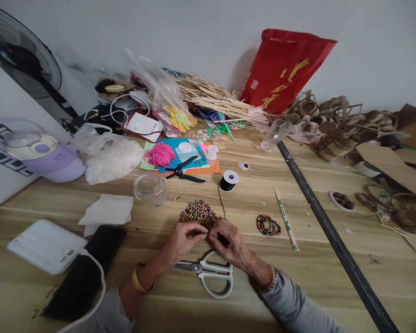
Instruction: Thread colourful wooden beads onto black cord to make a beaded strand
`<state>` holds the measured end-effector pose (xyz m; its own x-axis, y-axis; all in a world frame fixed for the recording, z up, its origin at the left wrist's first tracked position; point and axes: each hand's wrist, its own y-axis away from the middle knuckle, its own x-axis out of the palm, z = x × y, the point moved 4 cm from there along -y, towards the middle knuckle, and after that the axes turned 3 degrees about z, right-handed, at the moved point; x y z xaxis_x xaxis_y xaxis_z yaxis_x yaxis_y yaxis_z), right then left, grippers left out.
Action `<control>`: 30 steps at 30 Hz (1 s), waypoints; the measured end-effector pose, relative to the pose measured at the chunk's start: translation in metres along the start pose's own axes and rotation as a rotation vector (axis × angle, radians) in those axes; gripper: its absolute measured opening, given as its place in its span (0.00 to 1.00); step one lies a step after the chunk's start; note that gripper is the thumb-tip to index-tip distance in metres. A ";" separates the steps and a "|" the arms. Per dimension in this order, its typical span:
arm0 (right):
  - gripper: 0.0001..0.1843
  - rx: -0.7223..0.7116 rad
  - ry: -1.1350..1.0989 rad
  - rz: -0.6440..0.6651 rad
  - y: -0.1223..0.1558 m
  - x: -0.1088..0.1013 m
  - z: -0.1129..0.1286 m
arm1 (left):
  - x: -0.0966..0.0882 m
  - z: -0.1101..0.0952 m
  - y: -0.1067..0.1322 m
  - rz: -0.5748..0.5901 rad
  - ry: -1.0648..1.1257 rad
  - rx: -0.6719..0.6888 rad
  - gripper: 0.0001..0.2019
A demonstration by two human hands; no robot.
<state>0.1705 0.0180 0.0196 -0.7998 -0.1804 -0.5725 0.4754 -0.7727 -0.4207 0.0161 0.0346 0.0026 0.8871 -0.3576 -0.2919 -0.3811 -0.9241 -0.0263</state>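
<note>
A heap of small multicoloured beads [198, 211] lies on the wooden table just beyond my fingertips. My left hand [184, 240] is closed in a pinch at the near edge of the heap; what is between its fingers is too small to make out. Close beside it, my right hand [230, 243] is also pinched, with the tips nearly meeting the left ones. From a white-ended spool [229, 180], black cord [221, 200] runs down to my right hand and disappears behind it. Scissors with pale handles [217, 280] lie beneath my wrists.
Coiled beaded bracelets [268, 225] and a thin wrapped stick [286, 221] lie to the right. Beyond the heap are a clear jar [149, 188], black-handled pliers [185, 171] and pink yarn [160, 154]. A white power bank [46, 246] and its cable sit left. A dark strip [327, 226] crosses the table.
</note>
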 end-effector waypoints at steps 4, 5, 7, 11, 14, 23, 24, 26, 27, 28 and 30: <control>0.05 -0.002 -0.010 0.006 0.000 0.001 -0.001 | 0.001 0.001 0.000 -0.009 0.055 -0.051 0.05; 0.05 -0.001 -0.012 0.010 0.000 0.001 -0.002 | 0.001 0.001 0.000 -0.011 0.062 -0.053 0.04; 0.05 0.000 -0.013 0.012 0.001 0.002 -0.003 | 0.001 0.000 0.000 -0.007 0.068 -0.046 0.03; 0.04 -0.007 -0.015 0.015 0.003 0.002 -0.004 | 0.001 0.000 0.000 0.005 0.053 -0.038 0.01; 0.04 -0.015 -0.023 0.017 0.002 0.002 -0.004 | 0.001 0.001 0.000 0.003 0.041 -0.041 0.02; 0.05 -0.013 -0.012 0.016 0.003 0.003 -0.005 | -0.001 -0.001 -0.001 -0.009 -0.017 0.076 0.03; 0.05 -0.013 -0.013 0.017 0.003 0.003 -0.005 | -0.001 -0.002 -0.001 -0.010 -0.023 0.091 0.03; 0.04 -0.013 -0.012 0.016 0.003 0.003 -0.004 | 0.000 -0.002 -0.001 -0.010 -0.025 0.113 0.03; 0.04 -0.014 -0.010 0.015 0.003 0.003 -0.004 | 0.000 -0.002 -0.001 -0.010 -0.024 0.119 0.03; 0.04 -0.014 -0.009 0.015 0.003 0.003 -0.004 | 0.000 -0.002 -0.001 -0.007 -0.025 0.123 0.03; 0.04 -0.018 -0.007 0.015 0.002 0.003 -0.004 | 0.000 -0.002 -0.001 0.004 -0.025 0.121 0.04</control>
<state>0.1711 0.0183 0.0139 -0.7953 -0.1961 -0.5737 0.4935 -0.7590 -0.4247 0.0171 0.0348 0.0046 0.8796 -0.3560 -0.3157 -0.4142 -0.8994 -0.1396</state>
